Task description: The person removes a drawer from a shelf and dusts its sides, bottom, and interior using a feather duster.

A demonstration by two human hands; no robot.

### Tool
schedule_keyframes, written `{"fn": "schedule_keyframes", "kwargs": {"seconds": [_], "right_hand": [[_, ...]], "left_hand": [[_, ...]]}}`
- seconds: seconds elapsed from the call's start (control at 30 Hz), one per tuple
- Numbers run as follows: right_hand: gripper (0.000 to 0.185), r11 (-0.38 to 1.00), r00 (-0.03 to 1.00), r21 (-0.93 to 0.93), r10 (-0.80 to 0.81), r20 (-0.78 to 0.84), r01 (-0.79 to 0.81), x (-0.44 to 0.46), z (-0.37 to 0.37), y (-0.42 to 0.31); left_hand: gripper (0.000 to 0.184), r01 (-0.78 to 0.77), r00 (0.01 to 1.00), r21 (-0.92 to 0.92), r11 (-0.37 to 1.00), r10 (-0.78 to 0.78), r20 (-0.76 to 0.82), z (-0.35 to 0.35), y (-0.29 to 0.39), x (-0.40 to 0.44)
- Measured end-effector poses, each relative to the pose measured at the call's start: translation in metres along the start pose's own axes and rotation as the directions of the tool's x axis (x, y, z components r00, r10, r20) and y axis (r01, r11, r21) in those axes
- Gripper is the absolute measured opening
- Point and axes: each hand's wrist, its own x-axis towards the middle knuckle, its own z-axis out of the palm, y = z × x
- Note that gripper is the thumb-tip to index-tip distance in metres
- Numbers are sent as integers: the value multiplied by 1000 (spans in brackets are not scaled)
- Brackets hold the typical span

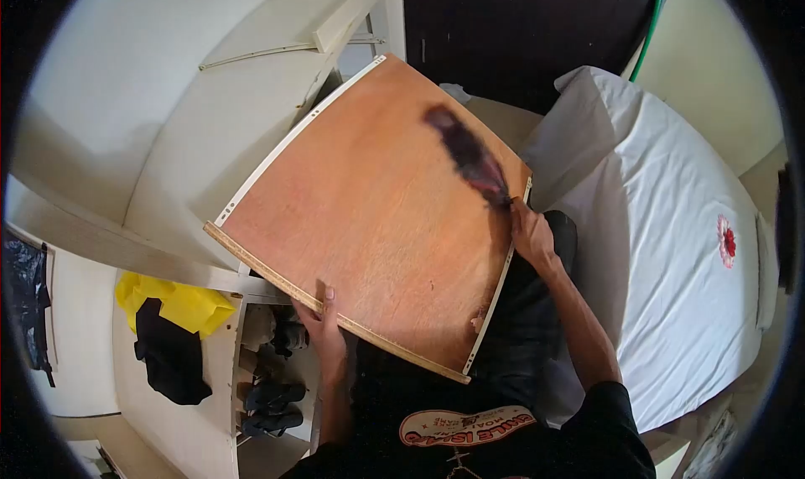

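Observation:
A wooden drawer (360, 202), its flat brown panel turned up toward me, lies tilted across my lap. White metal runners line two of its sides, and a narrow wooden strip forms the near left edge. My left hand (323, 324) grips that strip, thumb on top, the other fingers partly hidden underneath. At the panel's right corner my right hand (532, 231) is closed on one end of a dark cloth (468, 152). The cloth stretches over the upper right of the panel and is blurred by motion. A small rough patch (478, 320) shows near the bottom corner.
A white cabinet (218, 127) stands at the left, with dark shoes (272, 403) on its lower shelves. Yellow cloth (172, 301) and a black garment (172, 357) lie beside it. To the right is a white-covered mattress (654, 244); a dark door (520, 34) stands behind.

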Motion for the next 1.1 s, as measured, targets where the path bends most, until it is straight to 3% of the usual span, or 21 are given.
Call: {"fn": "schedule_keyframes", "kwargs": {"seconds": [0.1,0.13,0.23,0.27,0.37,0.4,0.5,0.63,0.7,0.77,0.9,0.93,1.03,1.1], "right_hand": [[9,989,983,-84,-135,-122,126,4,11,-2],[8,983,984,33,-180,-11,180,9,10,-1],[9,967,967,-9,-255,26,255,23,-4,1],[9,993,993,-35,-107,41,109,31,-2,4],[10,992,989,15,-125,-83,126,43,15,6],[7,964,956,33,-257,-141,264,43,17,1],[8,939,938,-19,-344,-26,344,48,9,-2],[9,985,978,-40,-170,-124,167,59,20,2],[10,945,942,18,-323,-91,326,59,16,3],[11,912,910,3,-410,-62,411,61,13,10],[11,977,965,-59,-210,-156,203,67,20,8],[11,950,943,16,-307,-125,311,64,17,7],[12,901,899,-29,-435,-58,434,66,9,10],[12,944,943,-33,-328,-57,327,67,13,13]], "left_hand": [[77,-23,1000,-50,998,23,-5,-2,-9,5],[75,-52,999,-56,997,52,9,-3,-11,7],[72,-105,993,-80,991,109,44,-6,-12,10],[72,-106,993,-96,990,111,50,-6,-12,10],[70,-133,987,-95,987,141,81,-15,-26,17],[69,-144,985,-87,986,152,88,-13,-24,17],[67,-86,996,-99,991,86,0,-6,-18,8],[69,-114,993,-91,989,110,-44,-6,-26,11],[71,-156,988,-112,981,156,-11,-10,-37,19],[72,-121,990,-129,984,111,-85,-7,-37,17],[71,-96,986,-120,988,78,-149,-5,-41,16],[69,-113,985,-114,987,95,-146,-5,-43,19],[66,-152,983,-87,985,142,-113,-7,-44,19],[64,-191,981,-71,979,187,-59,-6,-38,20]]}}
